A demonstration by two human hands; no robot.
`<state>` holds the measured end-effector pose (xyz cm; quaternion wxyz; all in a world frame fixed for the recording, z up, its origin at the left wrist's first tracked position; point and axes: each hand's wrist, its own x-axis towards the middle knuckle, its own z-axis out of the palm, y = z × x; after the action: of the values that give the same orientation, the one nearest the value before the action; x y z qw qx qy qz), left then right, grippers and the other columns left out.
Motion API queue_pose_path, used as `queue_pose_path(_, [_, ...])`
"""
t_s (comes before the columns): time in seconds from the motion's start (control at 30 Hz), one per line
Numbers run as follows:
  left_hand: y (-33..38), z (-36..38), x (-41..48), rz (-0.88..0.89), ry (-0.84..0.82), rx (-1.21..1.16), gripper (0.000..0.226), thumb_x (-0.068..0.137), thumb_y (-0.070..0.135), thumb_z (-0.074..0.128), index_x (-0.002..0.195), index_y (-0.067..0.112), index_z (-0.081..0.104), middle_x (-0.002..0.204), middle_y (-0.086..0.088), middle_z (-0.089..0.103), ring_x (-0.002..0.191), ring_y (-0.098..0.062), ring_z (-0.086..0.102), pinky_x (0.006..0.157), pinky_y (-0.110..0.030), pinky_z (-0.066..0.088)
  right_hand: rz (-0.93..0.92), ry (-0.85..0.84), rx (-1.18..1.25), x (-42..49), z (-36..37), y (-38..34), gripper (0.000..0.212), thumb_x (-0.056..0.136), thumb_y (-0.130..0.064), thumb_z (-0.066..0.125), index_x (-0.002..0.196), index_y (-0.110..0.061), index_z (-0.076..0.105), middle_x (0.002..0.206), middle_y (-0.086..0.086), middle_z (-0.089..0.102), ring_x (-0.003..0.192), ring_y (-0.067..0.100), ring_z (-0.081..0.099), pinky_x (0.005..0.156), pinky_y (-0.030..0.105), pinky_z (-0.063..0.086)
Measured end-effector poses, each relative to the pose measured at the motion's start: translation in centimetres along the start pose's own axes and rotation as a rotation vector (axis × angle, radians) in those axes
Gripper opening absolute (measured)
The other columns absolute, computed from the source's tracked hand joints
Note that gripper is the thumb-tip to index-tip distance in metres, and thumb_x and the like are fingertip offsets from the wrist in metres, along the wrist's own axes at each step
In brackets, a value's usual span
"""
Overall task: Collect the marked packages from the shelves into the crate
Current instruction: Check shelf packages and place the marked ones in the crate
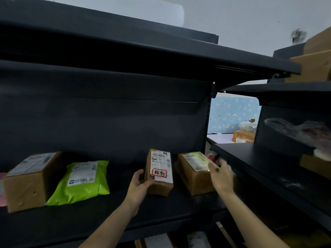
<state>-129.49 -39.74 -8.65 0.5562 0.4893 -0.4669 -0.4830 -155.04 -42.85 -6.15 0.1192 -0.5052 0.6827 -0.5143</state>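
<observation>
Nearest: left forearm and right forearm, both bare, reaching up from the bottom edge toward the middle shelf.
Left hand: grips the marked box at its lower left corner, thumb up along the left side, fingers curled underneath.
Marked box: brown cardboard, on the middle shelf right of centre. The label side faces the camera, with a white shipping label, a barcode on top and red handwritten characters in a red frame lower down. It is tipped up on end; whether its base touches the shelf cannot be told.
Right hand: laid over the right end of the second box, thumb on the top face, fingers down the far side. Blurred, so a firm hold or a mere touch cannot be told.
Second box: brown cardboard with a pale yellow-green label on top, lying on the same shelf just right of the marked box, a narrow gap between them.
Green bag: soft mailer with a white label, lying on the shelf well left of the marked box.
Large box: brown, white label on top, touching the green bag's left edge.
Red item: behind the second box, mostly hidden.
Side shelf: dark rack at right, carrying a clear plastic bag.
Background: blue patterned panel between the racks, an orange box below it.
</observation>
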Motion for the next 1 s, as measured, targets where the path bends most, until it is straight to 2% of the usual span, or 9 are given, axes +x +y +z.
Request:
queue_pose_path(0.1, [-0.4, 1.9, 0.3, -0.014, 0.011, -0.035, 0.074, 0.082, 0.017, 0.069, 0.145, 0.017, 0.03, 0.127, -0.011, 0.058, 0.111, -0.023, 0.055, 0.093, -0.032, 0.042, 0.158, -0.262, 0.218, 1.4, -0.2, 1.6, 0.045, 0.093, -0.037, 0.05, 0.133, -0.018, 0.043, 0.118, 0.009, 0.054, 0.092, 0.015, 0.051, 0.078, 0.03, 0.042])
queue_pose_path(0.2, [-0.5, 2.7, 0.1, -0.014, 0.047, -0.035, 0.059, 0.082, 0.016, 0.069, 0.134, 0.018, 0.043, 0.11, 0.0, 0.062, 0.098, -0.015, 0.057, 0.081, -0.025, 0.043, 0.106, -0.326, 0.329, 1.2, 0.7, 2.3, 0.027, 0.091, -0.034, 0.054, 0.117, -0.028, 0.049, 0.111, 0.003, 0.058, 0.083, 0.004, 0.052, 0.064, 0.021, 0.04])
queue_pose_path(0.3, [-0.2, 2.1, 0.0, -0.005, 0.123, -0.047, 0.039, 0.081, 0.013, 0.069, 0.114, 0.025, 0.052, 0.091, 0.008, 0.064, 0.089, -0.009, 0.059, 0.074, -0.024, 0.046, 0.073, -0.359, 0.398, 0.1, 2.1, 1.5, 0.026, 0.089, -0.034, 0.057, 0.112, -0.021, 0.053, 0.111, 0.004, 0.062, 0.096, 0.016, 0.059, 0.081, 0.034, 0.05])
queue_pose_path(0.37, [0.0, 1.4, -0.2, -0.008, 0.191, -0.058, 0.045, 0.083, 0.009, 0.068, 0.124, 0.015, 0.051, 0.093, 0.005, 0.064, 0.092, -0.015, 0.061, 0.084, -0.032, 0.048, 0.057, -0.383, 0.376, -0.7, 2.8, 0.7, 0.035, 0.09, -0.038, 0.054, 0.118, -0.018, 0.051, 0.109, 0.001, 0.061, 0.1, 0.019, 0.058, 0.089, 0.038, 0.048])
queue_pose_path(0.5, [0.6, -0.8, -1.5, 0.006, 0.319, -0.058, 0.056, 0.083, 0.006, 0.066, 0.135, 0.006, 0.045, 0.104, -0.007, 0.065, 0.1, -0.026, 0.061, 0.09, -0.038, 0.049, -0.001, -0.398, 0.322, -1.7, 4.8, -0.9, 0.045, 0.09, -0.039, 0.054, 0.125, -0.013, 0.045, 0.11, 0.005, 0.059, 0.102, 0.023, 0.056, 0.084, 0.032, 0.044])
queue_pose_path(0.73, [1.3, -4.5, -5.5, 0.009, 0.458, -0.11, 0.054, 0.085, 0.006, 0.063, 0.136, 0.01, 0.046, 0.101, -0.008, 0.067, 0.092, -0.02, 0.064, 0.081, -0.031, 0.05, -0.008, -0.494, 0.356, -3.7, 8.5, -4.0, 0.051, 0.09, -0.039, 0.054, 0.129, -0.009, 0.041, 0.119, 0.012, 0.058, 0.096, 0.021, 0.053, 0.076, 0.028, 0.041])
queue_pose_path(0.8, [1.5, -5.2, -6.5, 0.023, 0.478, -0.106, 0.053, 0.086, 0.005, 0.063, 0.136, 0.009, 0.046, 0.101, -0.008, 0.067, 0.09, -0.019, 0.064, 0.076, -0.028, 0.05, -0.003, -0.498, 0.333, -4.2, 8.7, -4.3, 0.057, 0.091, -0.04, 0.053, 0.135, -0.008, 0.036, 0.126, 0.017, 0.053, 0.108, 0.029, 0.053, 0.084, 0.033, 0.044])
queue_pose_path(0.87, [1.7, -5.5, -7.3, 0.038, 0.493, -0.104, 0.052, 0.086, 0.004, 0.062, 0.136, 0.007, 0.046, 0.106, -0.012, 0.066, 0.094, -0.022, 0.063, 0.082, -0.031, 0.05, -0.03, -0.473, 0.293, -4.8, 8.2, -4.1, 0.062, 0.091, -0.039, 0.052, 0.14, -0.007, 0.031, 0.133, 0.02, 0.046, 0.12, 0.034, 0.047, 0.097, 0.04, 0.041])
queue_pose_path(1.0, [1.4, -5.2, -8.7, 0.044, 0.476, -0.103, 0.052, 0.086, 0.007, 0.063, 0.136, 0.01, 0.047, 0.104, -0.008, 0.065, 0.092, -0.018, 0.062, 0.087, -0.035, 0.048, -0.192, -0.389, 0.193, -7.1, 6.2, -3.2, 0.064, 0.09, -0.034, 0.056, 0.141, -0.004, 0.031, 0.137, 0.019, 0.042, 0.129, 0.031, 0.037, 0.106, 0.04, 0.033])
